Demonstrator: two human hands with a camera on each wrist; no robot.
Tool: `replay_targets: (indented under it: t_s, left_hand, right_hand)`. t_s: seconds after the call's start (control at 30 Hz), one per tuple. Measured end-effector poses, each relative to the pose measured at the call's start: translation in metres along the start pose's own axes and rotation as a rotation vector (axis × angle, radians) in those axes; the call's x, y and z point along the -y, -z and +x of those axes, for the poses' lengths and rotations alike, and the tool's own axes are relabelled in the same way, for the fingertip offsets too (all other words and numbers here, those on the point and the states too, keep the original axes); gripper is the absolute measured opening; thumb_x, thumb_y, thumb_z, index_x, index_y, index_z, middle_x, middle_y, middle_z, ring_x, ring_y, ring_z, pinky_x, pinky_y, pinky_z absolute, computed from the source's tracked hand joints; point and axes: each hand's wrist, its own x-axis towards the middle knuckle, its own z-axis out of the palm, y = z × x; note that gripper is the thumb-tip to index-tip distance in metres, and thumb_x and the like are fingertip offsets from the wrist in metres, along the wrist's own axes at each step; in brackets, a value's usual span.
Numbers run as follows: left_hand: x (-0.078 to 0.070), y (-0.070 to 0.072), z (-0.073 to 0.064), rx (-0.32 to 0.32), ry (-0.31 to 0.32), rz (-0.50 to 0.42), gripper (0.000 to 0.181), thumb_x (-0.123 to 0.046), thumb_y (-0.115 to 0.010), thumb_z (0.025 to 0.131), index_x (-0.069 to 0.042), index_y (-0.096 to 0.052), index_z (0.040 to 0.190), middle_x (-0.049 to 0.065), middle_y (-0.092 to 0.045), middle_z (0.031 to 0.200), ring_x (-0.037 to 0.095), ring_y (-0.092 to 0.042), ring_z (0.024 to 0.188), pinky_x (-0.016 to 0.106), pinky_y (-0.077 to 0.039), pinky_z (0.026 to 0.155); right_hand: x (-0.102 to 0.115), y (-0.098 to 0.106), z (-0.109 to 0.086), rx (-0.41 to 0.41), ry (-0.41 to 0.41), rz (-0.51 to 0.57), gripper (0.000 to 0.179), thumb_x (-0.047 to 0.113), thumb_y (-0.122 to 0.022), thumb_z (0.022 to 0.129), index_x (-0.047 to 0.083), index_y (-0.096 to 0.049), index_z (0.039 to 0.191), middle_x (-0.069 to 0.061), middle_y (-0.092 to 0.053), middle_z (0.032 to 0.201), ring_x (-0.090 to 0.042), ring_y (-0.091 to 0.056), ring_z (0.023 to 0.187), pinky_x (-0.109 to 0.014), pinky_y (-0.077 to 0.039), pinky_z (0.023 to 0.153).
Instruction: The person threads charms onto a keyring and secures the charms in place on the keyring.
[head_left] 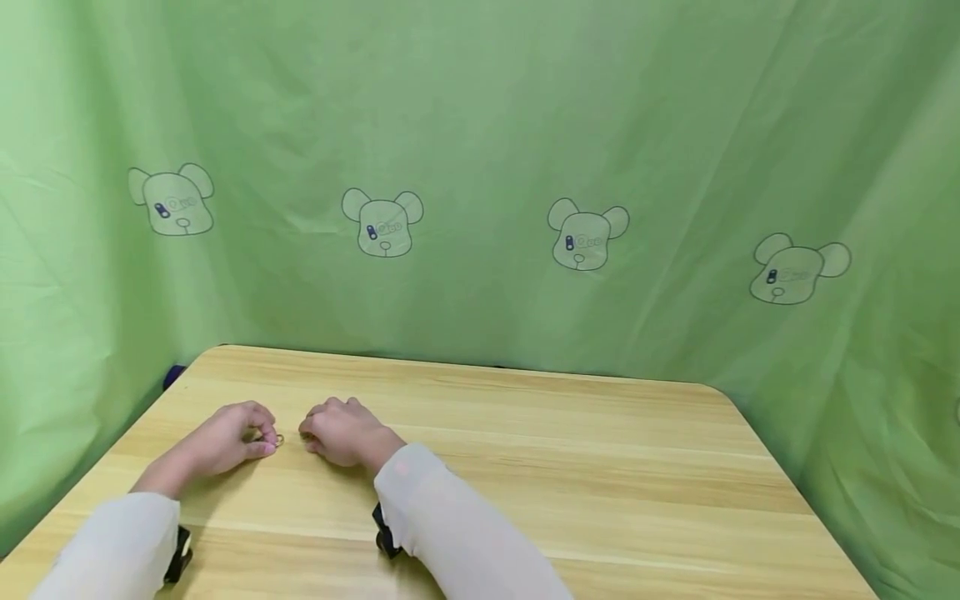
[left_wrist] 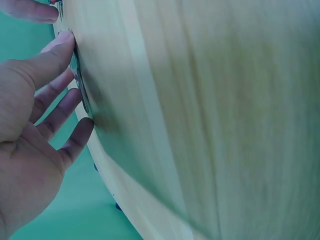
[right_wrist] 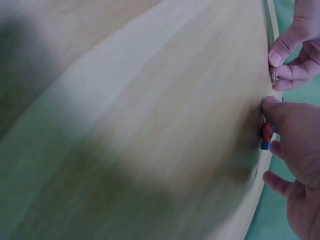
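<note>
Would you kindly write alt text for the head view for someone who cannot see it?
A person's left hand pinches a small looped item at the left of a wooden table, with the right hand close by. Behind hangs a green curtain with animal-head outlines.

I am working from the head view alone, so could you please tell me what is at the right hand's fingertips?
Observer: The right wrist view shows a small red and blue item in the fingers of the right hand.
Operator: Thank you; which colour sits farther from the thumb?
Observer: The blue end; the red part is nearer the thumb.
Operator: I can make out a small ring at the fingertips of the left hand; is there anything more there?
Observer: Yes, the left wrist view shows a slim, metallic-looking piece running along that hand's fingertips.
</note>
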Motion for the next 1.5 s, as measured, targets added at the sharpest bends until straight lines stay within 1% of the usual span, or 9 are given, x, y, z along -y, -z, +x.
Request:
replay_targets:
  t_s: [0.27, 0.4, 0.67, 0.83, 0.97, 1.07, 1.17, 1.3, 1.5]
  left_hand:
    - [-0.002, -0.004, 0.004, 0.017, -0.025, 0.043, 0.022, -0.009, -0.079, 0.088, -0.018, -0.063, 0.075, 0.015, -0.066, 0.109, 0.043, -0.062, 0.106, 0.063, -0.046, 0.099]
    - [-0.002, -0.002, 0.004, 0.015, -0.017, 0.046, 0.022, -0.009, -0.079, 0.088, -0.018, -0.063, 0.076, 0.007, -0.065, 0.101, 0.033, -0.062, 0.100, 0.059, -0.049, 0.094]
    - [-0.003, 0.001, 0.002, 0.027, -0.008, 0.035, 0.016, -0.007, -0.077, 0.090, -0.014, -0.065, 0.081, -0.002, -0.063, 0.091, 0.017, -0.059, 0.088, 0.045, -0.052, 0.084]
    - [-0.006, 0.002, 0.004, 0.016, 0.000, 0.029, 0.012, -0.007, -0.076, 0.091, -0.011, -0.067, 0.084, -0.004, -0.061, 0.086, 0.013, -0.056, 0.083, 0.039, -0.052, 0.079]
    - [-0.005, 0.002, 0.005, 0.004, -0.003, 0.038, 0.011, -0.004, -0.074, 0.092, -0.009, -0.067, 0.085, -0.003, -0.062, 0.086, 0.013, -0.057, 0.083, 0.041, -0.052, 0.079]
    - [-0.005, 0.002, 0.005, -0.010, 0.006, 0.040, 0.012, 0.000, -0.071, 0.092, -0.008, -0.067, 0.085, -0.003, -0.062, 0.087, 0.015, -0.059, 0.084, 0.044, -0.054, 0.081]
    - [-0.007, 0.002, 0.006, -0.014, 0.012, 0.026, 0.015, 0.003, -0.068, 0.093, -0.009, -0.066, 0.084, -0.002, -0.063, 0.087, 0.015, -0.058, 0.084, 0.043, -0.053, 0.081]
    - [-0.010, 0.003, 0.008, -0.033, 0.008, 0.022, 0.019, 0.003, -0.066, 0.095, -0.012, -0.066, 0.082, -0.004, -0.065, 0.085, 0.014, -0.058, 0.082, 0.043, -0.054, 0.080]
    - [-0.017, 0.004, 0.009, -0.168, -0.022, 0.060, 0.014, 0.001, -0.068, 0.094, -0.012, -0.073, 0.088, -0.004, -0.070, 0.086, 0.018, -0.063, 0.086, 0.048, -0.054, 0.084]
  right_hand:
    - [0.001, -0.001, 0.004, -0.014, -0.028, -0.033, 0.014, 0.033, -0.060, 0.105, 0.032, -0.071, 0.098, 0.020, -0.066, 0.107, -0.005, -0.054, 0.098, -0.027, -0.040, 0.080]
    - [0.002, -0.003, 0.009, -0.033, -0.028, -0.057, 0.016, 0.030, -0.061, 0.105, 0.032, -0.071, 0.093, 0.019, -0.065, 0.100, -0.005, -0.053, 0.095, -0.026, -0.038, 0.078]
    - [0.002, -0.002, 0.012, -0.033, -0.031, -0.116, 0.017, 0.032, -0.060, 0.105, 0.030, -0.067, 0.089, 0.017, -0.064, 0.097, -0.006, -0.052, 0.095, -0.025, -0.040, 0.079]
    - [-0.001, -0.003, 0.011, 0.011, -0.054, -0.121, 0.012, 0.027, -0.055, 0.107, 0.028, -0.067, 0.103, 0.013, -0.064, 0.111, -0.009, -0.050, 0.104, -0.030, -0.044, 0.091]
    - [-0.002, -0.003, 0.010, 0.051, -0.065, -0.056, 0.008, 0.026, -0.055, 0.107, 0.026, -0.063, 0.105, 0.011, -0.061, 0.112, -0.010, -0.047, 0.104, -0.032, -0.044, 0.096]
    - [-0.004, -0.003, 0.009, 0.052, -0.065, 0.008, 0.007, 0.024, -0.057, 0.106, 0.025, -0.059, 0.099, 0.011, -0.057, 0.103, -0.011, -0.044, 0.098, -0.030, -0.042, 0.089]
    - [-0.007, -0.001, 0.007, 0.013, -0.076, 0.099, 0.009, 0.020, -0.055, 0.105, 0.023, -0.060, 0.098, 0.010, -0.055, 0.101, -0.011, -0.042, 0.093, -0.027, -0.039, 0.083]
    - [-0.011, 0.002, 0.004, -0.058, -0.087, 0.252, 0.013, 0.023, -0.052, 0.108, 0.021, -0.065, 0.106, 0.011, -0.058, 0.103, -0.009, -0.043, 0.092, -0.023, -0.035, 0.077]
    - [-0.018, 0.012, 0.001, -0.125, -0.094, 0.415, 0.018, 0.023, -0.052, 0.109, 0.016, -0.068, 0.108, 0.011, -0.059, 0.103, -0.010, -0.044, 0.092, -0.023, -0.036, 0.077]
